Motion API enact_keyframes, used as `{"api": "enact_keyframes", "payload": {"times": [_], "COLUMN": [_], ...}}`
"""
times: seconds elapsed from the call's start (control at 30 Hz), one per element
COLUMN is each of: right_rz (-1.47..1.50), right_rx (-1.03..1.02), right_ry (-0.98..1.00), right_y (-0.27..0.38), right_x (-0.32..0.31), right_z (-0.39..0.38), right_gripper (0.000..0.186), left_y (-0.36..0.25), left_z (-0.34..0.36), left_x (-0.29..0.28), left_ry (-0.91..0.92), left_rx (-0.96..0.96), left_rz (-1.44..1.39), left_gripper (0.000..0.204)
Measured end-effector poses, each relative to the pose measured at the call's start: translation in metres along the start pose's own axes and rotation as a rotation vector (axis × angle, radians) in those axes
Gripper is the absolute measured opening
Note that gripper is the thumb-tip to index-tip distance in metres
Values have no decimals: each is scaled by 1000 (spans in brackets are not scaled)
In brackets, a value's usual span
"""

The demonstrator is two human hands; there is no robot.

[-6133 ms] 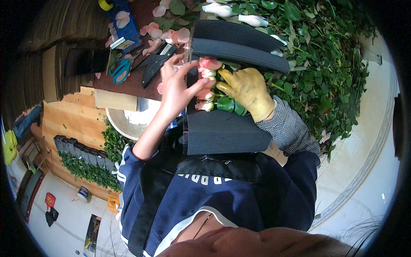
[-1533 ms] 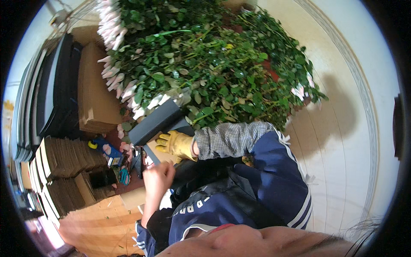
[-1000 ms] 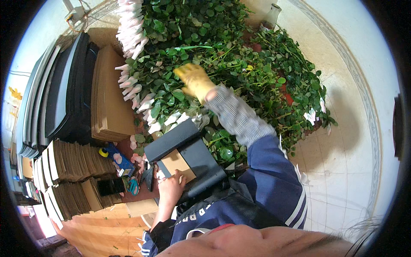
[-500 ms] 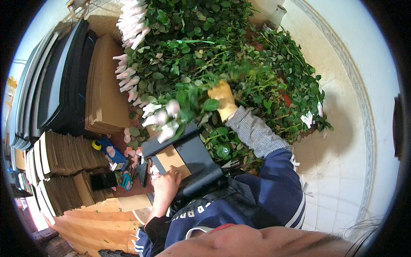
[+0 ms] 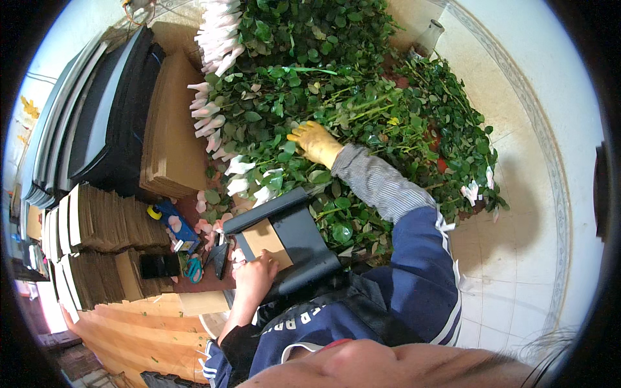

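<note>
My bare left hand (image 5: 256, 277) rests with its fingers on a brown cardboard piece (image 5: 265, 242), which lies on a black sheet (image 5: 299, 234) with a rolled edge in front of my body. In a yellow glove, my right hand (image 5: 315, 143) is spread over the leafy stems, with nothing visible in its grasp. Just left of it, several white-headed roses (image 5: 239, 185) lie past the sheet's far edge. A large heap of long-stemmed roses (image 5: 284, 97) spreads beyond, its pale pink and white heads pointing left.
Cardboard stacks (image 5: 103, 216) and tall dark sheets (image 5: 110, 110) stand at left. Near my left hand lie a black stapler-like tool (image 5: 218, 258), teal-handled scissors (image 5: 193, 268), a blue box (image 5: 176, 226) and a dark phone (image 5: 159, 266). A glass vase (image 5: 429, 35) stands at the far right.
My gloved right hand has moved left and opened away from the blurred roses it was moving. Those white heads now lie beyond the black sheet. My left hand stays on the cardboard.
</note>
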State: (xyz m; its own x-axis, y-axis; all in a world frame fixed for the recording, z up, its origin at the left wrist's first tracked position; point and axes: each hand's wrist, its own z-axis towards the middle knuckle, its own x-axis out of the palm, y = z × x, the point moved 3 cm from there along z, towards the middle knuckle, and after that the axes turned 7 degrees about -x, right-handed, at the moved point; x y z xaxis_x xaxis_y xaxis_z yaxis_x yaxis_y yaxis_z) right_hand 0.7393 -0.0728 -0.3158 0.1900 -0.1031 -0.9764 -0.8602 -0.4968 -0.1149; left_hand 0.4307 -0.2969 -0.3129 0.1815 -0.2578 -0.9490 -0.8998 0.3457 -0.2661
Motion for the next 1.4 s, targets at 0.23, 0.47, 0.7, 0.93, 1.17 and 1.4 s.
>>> {"api": "enact_keyframes", "payload": {"times": [0.23, 0.47, 0.7, 0.93, 1.17, 1.4], "right_rz": [749, -27, -6, -350, -262, 83], "right_rx": [13, 413, 357, 161, 186, 264], "right_ry": [-25, -77, 175, 85, 44, -308], "right_y": [-55, -118, -139, -85, -44, -37], "right_x": [-16, -64, -17, -22, 18, -54], "right_z": [44, 109, 119, 66, 18, -11], "right_gripper": [52, 75, 51, 15, 10, 36], "left_y": [-7, -10, -14, -16, -9, -10], "left_z": [-1, -3, 1, 2, 6, 0], "left_x": [-12, -16, -18, -19, -12, -13], "left_ry": [-9, 42, 37, 15, 32, 22], "left_rx": [6, -21, -29, -38, 20, -42], "left_rz": [15, -6, -59, -16, -2, -63], "left_gripper": [38, 31, 28, 23, 32, 24]}}
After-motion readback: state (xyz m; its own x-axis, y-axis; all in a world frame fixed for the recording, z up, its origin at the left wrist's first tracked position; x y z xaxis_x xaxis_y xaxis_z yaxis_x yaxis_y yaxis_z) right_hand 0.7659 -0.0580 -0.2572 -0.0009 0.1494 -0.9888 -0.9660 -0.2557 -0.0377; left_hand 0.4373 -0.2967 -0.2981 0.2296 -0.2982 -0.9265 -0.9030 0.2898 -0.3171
